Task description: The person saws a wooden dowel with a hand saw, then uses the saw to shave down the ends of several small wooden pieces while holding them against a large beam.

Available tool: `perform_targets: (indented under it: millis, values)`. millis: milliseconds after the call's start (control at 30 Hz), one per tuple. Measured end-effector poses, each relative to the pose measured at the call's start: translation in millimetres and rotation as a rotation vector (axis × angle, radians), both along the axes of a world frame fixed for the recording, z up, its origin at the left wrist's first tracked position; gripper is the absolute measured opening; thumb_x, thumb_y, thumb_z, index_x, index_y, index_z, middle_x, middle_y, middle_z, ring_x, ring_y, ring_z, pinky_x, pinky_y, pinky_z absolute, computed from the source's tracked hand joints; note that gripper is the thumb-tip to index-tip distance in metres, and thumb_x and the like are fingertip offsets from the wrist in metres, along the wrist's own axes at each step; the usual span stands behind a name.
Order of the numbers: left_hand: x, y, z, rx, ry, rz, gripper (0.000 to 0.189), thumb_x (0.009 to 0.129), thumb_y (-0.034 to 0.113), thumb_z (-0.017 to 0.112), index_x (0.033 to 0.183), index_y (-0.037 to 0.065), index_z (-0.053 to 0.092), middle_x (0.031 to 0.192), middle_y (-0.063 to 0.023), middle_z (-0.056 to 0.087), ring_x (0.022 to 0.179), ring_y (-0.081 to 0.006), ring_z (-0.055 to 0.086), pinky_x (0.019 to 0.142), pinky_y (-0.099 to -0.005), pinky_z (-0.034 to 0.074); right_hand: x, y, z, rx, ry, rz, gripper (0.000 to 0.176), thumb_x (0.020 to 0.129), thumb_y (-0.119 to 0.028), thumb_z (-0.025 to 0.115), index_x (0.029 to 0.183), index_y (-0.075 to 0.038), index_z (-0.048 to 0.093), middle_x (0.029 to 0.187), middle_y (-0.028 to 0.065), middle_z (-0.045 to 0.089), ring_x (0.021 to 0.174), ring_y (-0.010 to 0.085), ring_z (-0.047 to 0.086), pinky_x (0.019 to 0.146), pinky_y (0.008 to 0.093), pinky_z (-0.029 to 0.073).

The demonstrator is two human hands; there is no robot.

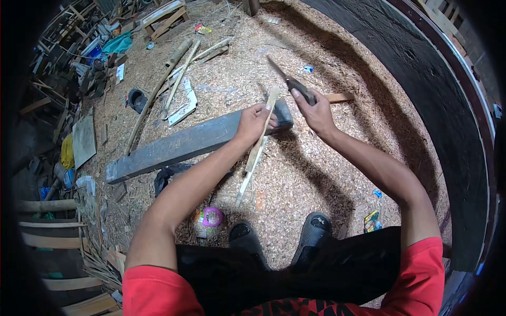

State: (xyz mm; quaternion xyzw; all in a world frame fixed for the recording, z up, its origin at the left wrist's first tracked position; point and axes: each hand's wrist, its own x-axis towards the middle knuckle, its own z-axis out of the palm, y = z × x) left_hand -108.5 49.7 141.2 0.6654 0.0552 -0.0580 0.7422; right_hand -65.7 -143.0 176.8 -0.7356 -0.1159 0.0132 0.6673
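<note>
My left hand [255, 123] is closed around a pale, split strip of wood or bamboo [256, 152], which slants from above my fingers down towards the ground before my feet. Under that hand lies the right end of a long grey beam [184, 141]. In my right hand [314, 111] is a knife with a dark handle [302, 92], its blade pointing up and to the left, apart from the strip. The fingers wrap round the handle.
Wood shavings [284, 179] cover the ground. Poles and sticks [158, 97] lie at the upper left, near a white broken piece [184, 108]. A pink round object [212, 216] is by my left sandal [243, 235]. A large dark beam [443, 100] curves along the right.
</note>
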Motion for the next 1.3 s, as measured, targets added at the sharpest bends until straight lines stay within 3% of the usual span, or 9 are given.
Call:
perform_targets:
  millis: [67, 100, 200, 300, 400, 600, 633, 833, 1300]
  values:
    - [10, -5, -17, 0.082, -0.056, 0.059, 0.026, 0.102, 0.018, 0.053, 0.119, 0.000, 0.055, 0.087, -0.0118, 0.069, 0.070, -0.0133, 0.065, 0.062, -0.0257, 0.052, 0, -8, -12, 0.032, 0.022, -0.069, 0.040, 0.097, -0.039, 0.062, 0.092, 0.000, 0.063, 0.077, -0.0003, 0.059, 0.069, 0.0078, 0.053, 0.061, 0.0266, 0.044]
    - [15, -9, -30, 0.153, -0.102, 0.087, 0.026, 0.101, 0.018, 0.054, 0.119, 0.000, 0.054, 0.086, -0.0120, 0.070, 0.070, -0.0135, 0.065, 0.062, -0.0264, 0.052, 2, -11, -17, 0.031, 0.076, -0.029, 0.044, 0.101, -0.045, 0.052, 0.081, -0.006, 0.056, 0.069, -0.0039, 0.047, 0.062, 0.0073, 0.043, 0.056, 0.0278, 0.037]
    - [24, -14, -70, 0.425, -0.103, 0.099, 0.022, 0.098, 0.018, 0.056, 0.113, 0.001, 0.057, 0.082, -0.0129, 0.073, 0.069, -0.0134, 0.066, 0.062, -0.0282, 0.050, -3, -12, -47, 0.018, 0.056, -0.158, 0.038, 0.104, -0.038, 0.046, 0.080, -0.009, 0.053, 0.066, -0.0049, 0.045, 0.054, 0.0058, 0.037, 0.047, 0.0238, 0.028]
    - [26, -32, -107, 0.408, 0.042, 0.141, 0.020, 0.095, 0.018, 0.060, 0.108, 0.002, 0.060, 0.083, -0.0132, 0.072, 0.068, -0.0168, 0.065, 0.065, -0.0323, 0.051, -27, -12, -87, 0.054, 0.069, -0.214, 0.035, 0.104, -0.031, 0.043, 0.085, -0.006, 0.057, 0.066, -0.0035, 0.048, 0.055, 0.0066, 0.041, 0.049, 0.0245, 0.032]
    - [28, -39, -129, 0.678, -0.183, 0.203, 0.025, 0.091, 0.019, 0.064, 0.108, 0.000, 0.060, 0.086, -0.0142, 0.071, 0.071, -0.0256, 0.066, 0.070, -0.0387, 0.052, -60, -6, -125, 0.083, 0.119, -0.298, 0.032, 0.104, -0.029, 0.045, 0.086, -0.006, 0.058, 0.065, -0.0037, 0.048, 0.055, 0.0062, 0.042, 0.050, 0.0236, 0.033]
    - [31, -38, -117, 1.013, -0.274, 0.201, 0.034, 0.087, 0.019, 0.066, 0.117, 0.006, 0.058, 0.082, -0.0113, 0.066, 0.090, -0.0336, 0.061, 0.083, -0.0462, 0.045, -112, 2, -159, 0.169, 0.208, -0.459, 0.030, 0.099, -0.025, 0.054, 0.076, -0.005, 0.054, 0.066, -0.0051, 0.044, 0.063, 0.0052, 0.039, 0.055, 0.0260, 0.031]
    - [35, -35, -119, 0.995, -0.236, 0.197, 0.038, 0.085, 0.020, 0.067, 0.120, 0.008, 0.057, 0.092, -0.0109, 0.063, 0.101, -0.0326, 0.056, 0.088, -0.0469, 0.040, -114, 3, -160, 0.166, 0.199, -0.463, 0.030, 0.099, -0.025, 0.054, 0.076, -0.005, 0.054, 0.066, -0.0051, 0.044, 0.063, 0.0052, 0.039, 0.055, 0.0259, 0.031]
    - [45, -29, -137, 1.079, -0.558, 0.178, 0.044, 0.081, 0.023, 0.065, 0.122, 0.009, 0.057, 0.119, -0.0124, 0.058, 0.117, -0.0306, 0.051, 0.096, -0.0470, 0.033, -119, -6, -167, 0.082, 0.184, -0.379, 0.030, 0.098, -0.023, 0.057, 0.074, -0.005, 0.054, 0.065, -0.0052, 0.043, 0.063, 0.0052, 0.039, 0.055, 0.0256, 0.031]
    - [51, -26, -124, 1.188, -0.446, 0.046, 0.052, 0.077, 0.030, 0.063, 0.125, 0.012, 0.055, 0.129, -0.0102, 0.053, 0.125, -0.0303, 0.044, 0.100, -0.0514, 0.031, -119, -10, -169, 0.026, 0.157, -0.333, 0.030, 0.095, -0.018, 0.059, 0.070, -0.004, 0.053, 0.059, -0.0036, 0.043, 0.057, 0.0047, 0.038, 0.051, 0.0259, 0.031]
